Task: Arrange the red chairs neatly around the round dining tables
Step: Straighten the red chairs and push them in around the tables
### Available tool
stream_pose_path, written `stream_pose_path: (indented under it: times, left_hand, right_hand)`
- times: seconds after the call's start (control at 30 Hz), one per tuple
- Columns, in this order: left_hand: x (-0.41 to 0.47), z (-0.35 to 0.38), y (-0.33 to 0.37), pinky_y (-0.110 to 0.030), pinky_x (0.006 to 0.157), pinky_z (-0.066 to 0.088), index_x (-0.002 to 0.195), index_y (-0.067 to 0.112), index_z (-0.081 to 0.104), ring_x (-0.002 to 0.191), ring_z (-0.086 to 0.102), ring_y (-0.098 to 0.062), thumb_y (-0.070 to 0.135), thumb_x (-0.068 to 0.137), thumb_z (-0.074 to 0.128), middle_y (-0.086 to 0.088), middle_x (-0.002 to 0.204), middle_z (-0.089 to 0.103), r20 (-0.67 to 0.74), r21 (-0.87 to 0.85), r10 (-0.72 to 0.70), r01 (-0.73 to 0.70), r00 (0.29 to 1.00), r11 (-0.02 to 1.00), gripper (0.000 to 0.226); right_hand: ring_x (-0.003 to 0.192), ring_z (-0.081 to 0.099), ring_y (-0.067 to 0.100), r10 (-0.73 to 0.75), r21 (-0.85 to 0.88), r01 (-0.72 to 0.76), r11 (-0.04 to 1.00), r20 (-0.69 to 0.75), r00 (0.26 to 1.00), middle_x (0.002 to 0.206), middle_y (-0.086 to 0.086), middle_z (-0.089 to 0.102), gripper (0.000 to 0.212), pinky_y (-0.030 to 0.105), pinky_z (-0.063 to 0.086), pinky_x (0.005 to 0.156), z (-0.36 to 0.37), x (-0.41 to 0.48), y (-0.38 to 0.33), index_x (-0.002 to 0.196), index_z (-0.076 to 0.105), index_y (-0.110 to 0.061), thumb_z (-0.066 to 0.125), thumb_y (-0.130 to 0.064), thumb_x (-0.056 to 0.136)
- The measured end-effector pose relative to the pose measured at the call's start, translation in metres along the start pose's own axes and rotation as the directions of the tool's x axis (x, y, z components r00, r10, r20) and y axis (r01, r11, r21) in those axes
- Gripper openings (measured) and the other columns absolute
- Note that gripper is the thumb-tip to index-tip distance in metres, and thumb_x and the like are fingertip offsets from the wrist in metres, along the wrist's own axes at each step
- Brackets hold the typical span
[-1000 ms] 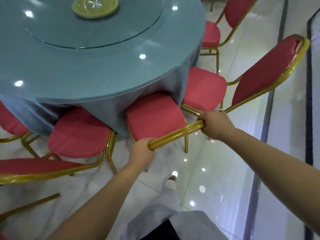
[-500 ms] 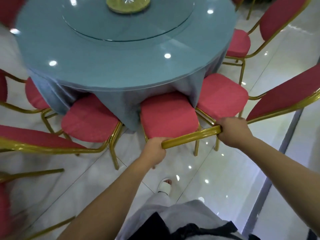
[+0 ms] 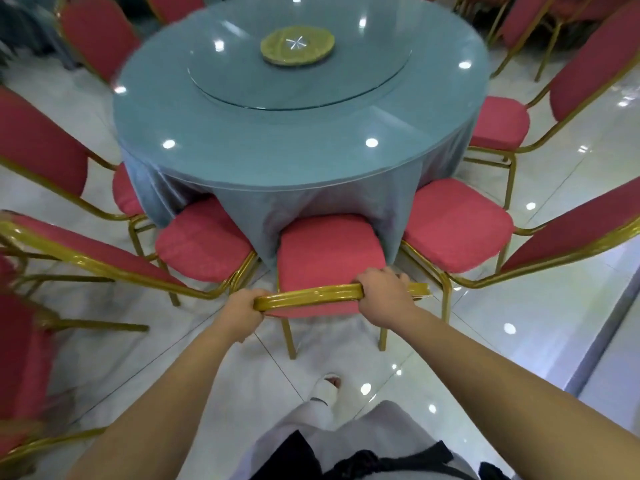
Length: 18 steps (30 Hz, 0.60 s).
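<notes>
A red chair (image 3: 329, 251) is held by its gold top rail (image 3: 308, 295). The left hand (image 3: 247, 306) and right hand (image 3: 382, 294) are set at opposite ends, fingers (image 3: 389, 274) clamped round the rail. The seat is tucked under the cloth edge of the round blue desk (image 3: 277, 140), between a left-side chair (image 3: 204, 244) and a right-side chair (image 3: 453, 223).

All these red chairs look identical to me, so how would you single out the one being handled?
Start at the blue-clothed round table. Find the red chair at its near edge, seat front meeting the hanging cloth. Unlike the neighbouring chairs, its gold back rail is gripped by the left hand and the right hand.
</notes>
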<state>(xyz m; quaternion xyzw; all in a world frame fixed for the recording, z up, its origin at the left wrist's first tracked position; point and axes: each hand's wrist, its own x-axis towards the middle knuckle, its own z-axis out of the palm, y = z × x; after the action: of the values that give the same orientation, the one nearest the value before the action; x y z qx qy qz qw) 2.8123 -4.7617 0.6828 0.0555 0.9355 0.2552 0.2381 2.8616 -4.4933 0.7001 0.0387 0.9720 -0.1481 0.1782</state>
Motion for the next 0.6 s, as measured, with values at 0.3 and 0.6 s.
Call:
stream_pose_path:
  times: [0.3,0.6]
  left_hand:
    - [-0.029,0.006,0.070,-0.039,0.114,0.032,0.152,0.031,0.032,0.137,0.037,-0.022,0.048,0.072,0.082,0.000,0.150,0.040,0.106,0.138,0.142,-0.156,0.984,0.978,0.096]
    - [-0.041,0.061,0.218,-0.029,0.119,0.020,0.155,0.027,0.028,0.146,0.025,-0.016,0.039,0.081,0.078,0.000,0.158,0.030,0.104,0.023,0.465,-0.470,0.879,0.883,0.090]
  right_hand:
    - [0.141,0.034,0.016,-0.120,0.228,0.142,0.963,-0.107,0.987,0.150,-0.008,0.043,0.074,0.043,0.026,0.115,-0.015,-0.064,0.081,0.148,0.040,-0.035,0.070,-0.040,0.081]
    - [0.133,0.042,0.015,0.071,0.406,0.056,0.912,-0.290,0.954,0.147,-0.001,0.047,0.067,0.027,0.033,0.106,-0.070,-0.133,0.182,0.146,0.046,-0.023,0.072,-0.022,0.085]
